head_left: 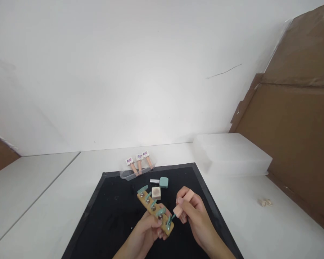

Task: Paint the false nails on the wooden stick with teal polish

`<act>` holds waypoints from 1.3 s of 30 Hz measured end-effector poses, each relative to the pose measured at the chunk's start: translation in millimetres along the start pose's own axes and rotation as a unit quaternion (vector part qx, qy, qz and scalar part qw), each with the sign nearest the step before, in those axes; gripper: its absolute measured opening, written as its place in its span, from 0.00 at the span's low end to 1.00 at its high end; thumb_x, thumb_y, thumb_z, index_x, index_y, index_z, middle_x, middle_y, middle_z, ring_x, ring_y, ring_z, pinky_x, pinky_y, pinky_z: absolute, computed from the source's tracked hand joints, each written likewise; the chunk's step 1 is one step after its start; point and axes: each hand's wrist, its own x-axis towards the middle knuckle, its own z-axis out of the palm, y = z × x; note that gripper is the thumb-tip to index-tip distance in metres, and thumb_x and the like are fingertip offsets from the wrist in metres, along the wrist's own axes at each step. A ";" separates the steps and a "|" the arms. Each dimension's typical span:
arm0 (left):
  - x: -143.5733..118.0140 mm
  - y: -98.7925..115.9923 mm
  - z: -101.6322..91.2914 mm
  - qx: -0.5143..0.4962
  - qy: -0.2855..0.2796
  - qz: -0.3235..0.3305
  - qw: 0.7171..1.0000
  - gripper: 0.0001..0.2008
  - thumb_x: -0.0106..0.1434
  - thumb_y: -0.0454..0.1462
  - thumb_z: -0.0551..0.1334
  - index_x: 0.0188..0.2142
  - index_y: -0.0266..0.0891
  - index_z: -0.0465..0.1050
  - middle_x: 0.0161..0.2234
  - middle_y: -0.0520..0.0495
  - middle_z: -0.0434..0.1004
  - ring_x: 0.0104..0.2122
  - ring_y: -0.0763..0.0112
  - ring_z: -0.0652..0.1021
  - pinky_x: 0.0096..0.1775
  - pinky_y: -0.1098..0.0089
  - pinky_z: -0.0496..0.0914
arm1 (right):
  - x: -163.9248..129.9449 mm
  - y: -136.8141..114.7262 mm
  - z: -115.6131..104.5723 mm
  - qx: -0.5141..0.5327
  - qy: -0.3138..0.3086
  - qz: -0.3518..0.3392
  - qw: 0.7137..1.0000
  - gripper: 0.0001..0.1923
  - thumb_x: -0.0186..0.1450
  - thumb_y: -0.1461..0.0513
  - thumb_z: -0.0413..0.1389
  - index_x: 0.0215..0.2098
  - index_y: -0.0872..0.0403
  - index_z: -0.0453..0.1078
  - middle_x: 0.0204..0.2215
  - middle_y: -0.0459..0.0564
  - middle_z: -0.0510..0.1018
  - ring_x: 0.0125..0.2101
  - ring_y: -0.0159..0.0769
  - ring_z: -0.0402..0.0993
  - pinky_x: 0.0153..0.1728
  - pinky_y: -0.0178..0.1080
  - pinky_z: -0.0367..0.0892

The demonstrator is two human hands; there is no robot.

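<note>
Strip (156, 213) diagonal, far end leftward

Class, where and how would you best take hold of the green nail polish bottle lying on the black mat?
Probably by the square body of the green nail polish bottle, pinched across its near and far edges, coming from the right. It lies flat, its slim silver cap pointing left, and the small cream block crowds the near side of that cap; the broader body faces right.

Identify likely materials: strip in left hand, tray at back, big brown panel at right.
Strip: probably wood or bamboo, given its tan colour and dull finish. Tray: likely smooth clear plastic; the background shows through. Panel: apparently mostly matte cardboard, brown and creased.
</note>
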 end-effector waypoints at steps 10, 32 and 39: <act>1.4 0.2 1.2 -0.010 -0.002 -0.003 1.000 0.08 0.46 0.33 0.58 0.27 0.34 0.72 0.14 0.55 0.57 0.17 0.78 0.59 0.26 0.71 0.58 | 1.3 5.5 -3.2 -0.013 -0.012 -0.015 1.000 0.12 0.58 0.56 0.56 0.24 0.55 0.64 0.14 0.39 0.62 0.14 0.23 0.52 0.16 0.29 0.49; -0.2 0.7 0.0 0.000 0.011 -0.004 1.000 0.08 0.46 0.34 0.59 0.28 0.34 0.73 0.15 0.55 0.58 0.18 0.78 0.59 0.26 0.71 0.58 | -5.3 -1.9 -3.0 -0.136 -0.034 -0.252 0.957 0.13 0.61 0.66 0.52 0.18 0.53 0.63 0.21 0.44 0.68 0.21 0.30 0.65 0.22 0.34 0.59; 0.1 1.4 0.4 -0.003 0.006 -0.003 1.000 0.08 0.46 0.33 0.58 0.28 0.35 0.73 0.15 0.55 0.59 0.18 0.78 0.59 0.26 0.71 0.58 | -7.0 0.8 -4.3 -0.156 -0.042 -0.295 0.942 0.12 0.61 0.69 0.52 0.21 0.52 0.64 0.21 0.44 0.69 0.22 0.30 0.65 0.23 0.35 0.59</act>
